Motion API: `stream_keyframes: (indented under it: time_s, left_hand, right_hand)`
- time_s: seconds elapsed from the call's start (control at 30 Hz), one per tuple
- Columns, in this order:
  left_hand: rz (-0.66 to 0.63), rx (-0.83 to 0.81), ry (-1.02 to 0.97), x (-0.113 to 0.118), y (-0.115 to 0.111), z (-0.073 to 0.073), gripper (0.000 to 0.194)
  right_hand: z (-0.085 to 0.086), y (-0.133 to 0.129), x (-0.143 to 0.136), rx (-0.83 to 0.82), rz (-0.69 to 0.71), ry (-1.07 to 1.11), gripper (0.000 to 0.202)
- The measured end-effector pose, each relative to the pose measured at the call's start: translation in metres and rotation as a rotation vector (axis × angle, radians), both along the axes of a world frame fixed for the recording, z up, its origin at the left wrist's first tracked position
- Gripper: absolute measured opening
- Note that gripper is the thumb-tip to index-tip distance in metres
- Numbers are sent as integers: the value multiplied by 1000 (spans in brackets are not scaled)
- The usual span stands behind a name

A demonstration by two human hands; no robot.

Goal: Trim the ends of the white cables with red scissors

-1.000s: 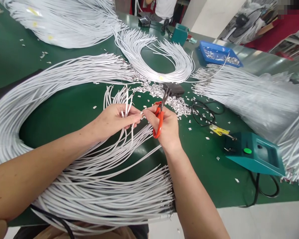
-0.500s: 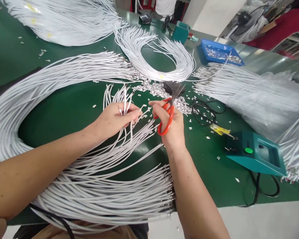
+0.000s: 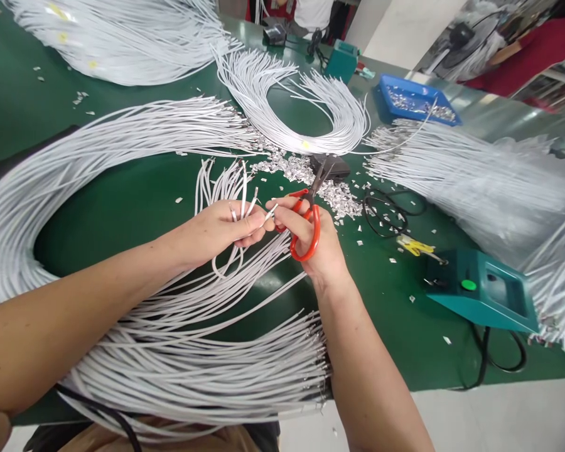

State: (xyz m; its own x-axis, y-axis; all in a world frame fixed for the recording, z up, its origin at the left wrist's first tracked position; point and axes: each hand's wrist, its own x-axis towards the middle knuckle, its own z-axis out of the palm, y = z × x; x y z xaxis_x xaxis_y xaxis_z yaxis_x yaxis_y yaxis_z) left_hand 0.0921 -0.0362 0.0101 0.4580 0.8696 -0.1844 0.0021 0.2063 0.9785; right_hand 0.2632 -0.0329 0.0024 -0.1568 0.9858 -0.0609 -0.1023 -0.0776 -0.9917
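Several white cables (image 3: 252,204) pass between the fingers of my left hand (image 3: 238,225), which is closed on them near their ends. One cable end sticks out past the thumb towards my right hand (image 3: 317,242). That hand is closed around red-handled scissors (image 3: 306,226), their blades pointing up and away. Its thumb and fingertip meet the cable end; whether they pinch it I cannot tell. Below lies a fan of white cables (image 3: 216,370) with bare ends towards the right. A heap of small pale clippings (image 3: 294,168) lies just beyond my hands.
A long cable bundle (image 3: 75,150) curves round on the left, and a coiled one (image 3: 306,135) lies behind. On the right are a teal device (image 3: 484,289) with a yellow clip (image 3: 414,245), and a plastic-wrapped cable bundle (image 3: 499,182). A blue tray (image 3: 419,100) holds small pieces.
My right hand has moved left with the scissors, and its fingertips now meet the cable end at my left hand. My left hand has shifted slightly down and to the right.
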Motion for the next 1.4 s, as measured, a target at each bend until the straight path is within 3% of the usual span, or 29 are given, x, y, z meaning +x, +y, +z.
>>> stream_keyframes:
  time_s: [0.13,0.3,0.57,0.73,0.8,1.0,1.1,1.27,1.33,1.4]
  left_hand:
    - [-24,-39,-34,-1,0,1,33]
    - [36,-18,62,0,-2,0,25]
    - [307,300,421,0,-8,7,16]
    - [242,209,266,-4,3,-2,26]
    - [228,175,215,-4,5,-5,28]
    - [174,131,213,0,1,-5,24]
    - [152,50,175,-4,2,-5,29]
    - [50,-30,171,-14,9,-12,29]
    - [55,-49,193,-15,10,-13,31]
    - [79,-49,212,-14,10,-14,35]
  right_hand:
    - [-1,2,2,5,23,44,7]
    - [-2,0,-4,53,-20,63,1]
    - [-10,1,-13,-40,-240,-22,6]
    - [-5,1,-8,57,-305,-144,23]
    - [-3,0,-9,105,-306,-131,19]
    - [0,-4,-11,160,-125,-85,10]
    - [-2,1,-1,151,-252,-118,12]
    - [-2,8,16,263,-669,-229,12]
    - [-1,5,12,346,-661,-229,10]
    - [0,1,5,379,-527,-230,10]
